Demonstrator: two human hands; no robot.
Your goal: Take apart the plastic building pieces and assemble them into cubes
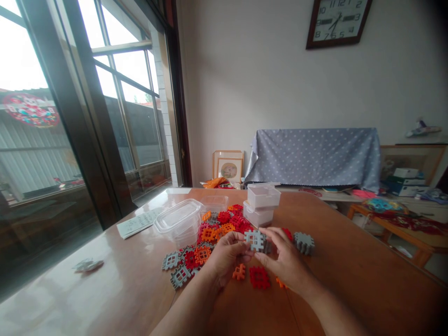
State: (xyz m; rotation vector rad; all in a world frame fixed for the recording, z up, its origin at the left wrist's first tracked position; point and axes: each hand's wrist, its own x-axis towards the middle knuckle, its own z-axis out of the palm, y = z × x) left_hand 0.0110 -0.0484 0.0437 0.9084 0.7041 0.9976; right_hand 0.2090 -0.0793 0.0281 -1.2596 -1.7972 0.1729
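A grey interlocking plastic building block (pixel 255 240) with a window-like grid is held up between both hands over the table. My left hand (pixel 229 256) grips its left edge, fingers curled. My right hand (pixel 283 256) pinches the right side between thumb and fingers; more grey plastic shows behind it, partly hidden. Below the hands lie a red block (pixel 259 277) and an orange block (pixel 239 271). A stack of grey blocks (pixel 304 242) stands just right of my right hand. To the left spreads a pile of red, orange and grey blocks (pixel 202 255).
Clear plastic containers (pixel 180 217) stand behind the pile. Two lidded white boxes (pixel 263 195) are stacked at the back. A paper booklet (pixel 138 223) and a small plastic packet (pixel 87 265) lie on the left of the wooden table (pixel 133 298). Windows border the left.
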